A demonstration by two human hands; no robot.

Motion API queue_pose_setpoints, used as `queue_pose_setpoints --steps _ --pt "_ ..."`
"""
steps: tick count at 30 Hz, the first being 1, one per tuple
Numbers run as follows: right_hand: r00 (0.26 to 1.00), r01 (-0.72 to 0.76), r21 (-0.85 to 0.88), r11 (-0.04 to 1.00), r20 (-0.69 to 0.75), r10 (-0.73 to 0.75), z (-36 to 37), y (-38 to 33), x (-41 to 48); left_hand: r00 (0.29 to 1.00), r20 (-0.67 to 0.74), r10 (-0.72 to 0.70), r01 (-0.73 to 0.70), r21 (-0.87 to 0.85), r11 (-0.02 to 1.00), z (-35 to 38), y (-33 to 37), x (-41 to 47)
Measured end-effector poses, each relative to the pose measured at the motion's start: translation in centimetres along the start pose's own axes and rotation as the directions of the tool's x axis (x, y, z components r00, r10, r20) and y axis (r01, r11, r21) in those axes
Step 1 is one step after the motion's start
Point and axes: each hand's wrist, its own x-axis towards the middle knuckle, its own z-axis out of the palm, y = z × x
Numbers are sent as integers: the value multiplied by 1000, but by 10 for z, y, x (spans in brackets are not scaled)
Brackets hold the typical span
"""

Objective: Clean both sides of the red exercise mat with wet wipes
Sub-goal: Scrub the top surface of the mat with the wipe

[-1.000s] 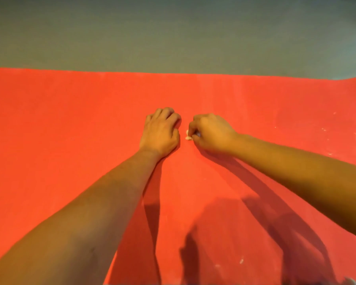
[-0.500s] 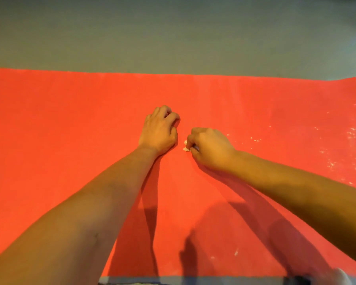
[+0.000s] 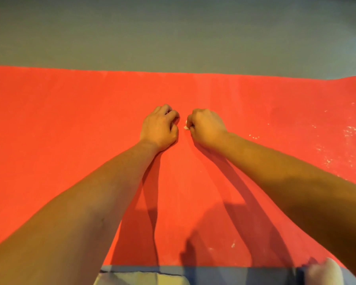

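The red exercise mat (image 3: 70, 124) lay flat on the grey floor (image 3: 173, 33). At mid-mat the person's right hand (image 3: 207, 126) was clenched on a small wad of wet wipe (image 3: 185, 127). Within the past second it had drawn toward the mat's near edge and pushed back out, apparently scrubbing. The left hand (image 3: 159, 126), fingers curled on nothing visible, stayed braced beside it. White flecks (image 3: 349, 130) toward the mat's right end suggested more wiping ahead.

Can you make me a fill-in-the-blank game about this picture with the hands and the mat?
The mat is colored ____.
The right hand pinches a small ____ wipe.
The left hand rests on the ____.
White specks dot the mat's ____ side.
Missing words: red, white, mat, right.
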Motion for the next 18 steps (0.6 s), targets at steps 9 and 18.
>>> queue_pose_setpoints --steps 9,18 --pt "970 226 120 967 69 -235 9 -29 -140 983 175 -58 46 73 996 -17 14 -6" --pt "999 -42 -46 998 17 43 5 -16 -34 891 446 -90 80 41 996 -50 36 -65"
